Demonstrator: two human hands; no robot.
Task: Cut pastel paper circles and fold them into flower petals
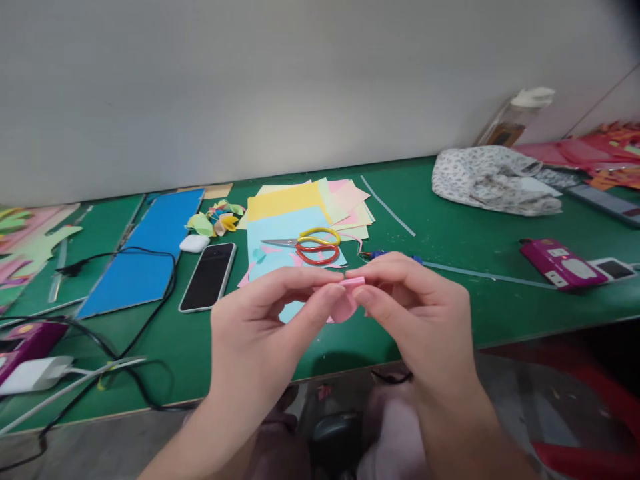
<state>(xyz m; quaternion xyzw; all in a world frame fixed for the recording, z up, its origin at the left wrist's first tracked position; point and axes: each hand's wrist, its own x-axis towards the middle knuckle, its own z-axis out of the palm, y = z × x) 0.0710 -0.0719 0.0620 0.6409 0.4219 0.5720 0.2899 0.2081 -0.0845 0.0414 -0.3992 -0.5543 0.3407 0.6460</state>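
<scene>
Between my two hands is a small piece of pink paper (345, 307), its top edge folded or rolled over. My left hand (265, 327) pinches it from the left with thumb and forefinger. From the other side, my right hand (425, 313) grips the same paper with thumb and fingertips. Both hands are above the front of the green table (400, 220). Just beyond them, scissors (319, 247) with one yellow and one red handle lie on light blue paper (285, 230), with small pink scraps around. A blue glue-gun-like tool (385, 256) is partly hidden behind my right hand.
Left of the paper stack are a phone (209, 277), a white case (195, 243), paper flowers (215, 220), a blue board (150, 243) and black cables (173, 287). To the right lie glue sticks (387, 205), a purple device (563, 263), a patterned cloth (493, 180) and a bottle (517, 120).
</scene>
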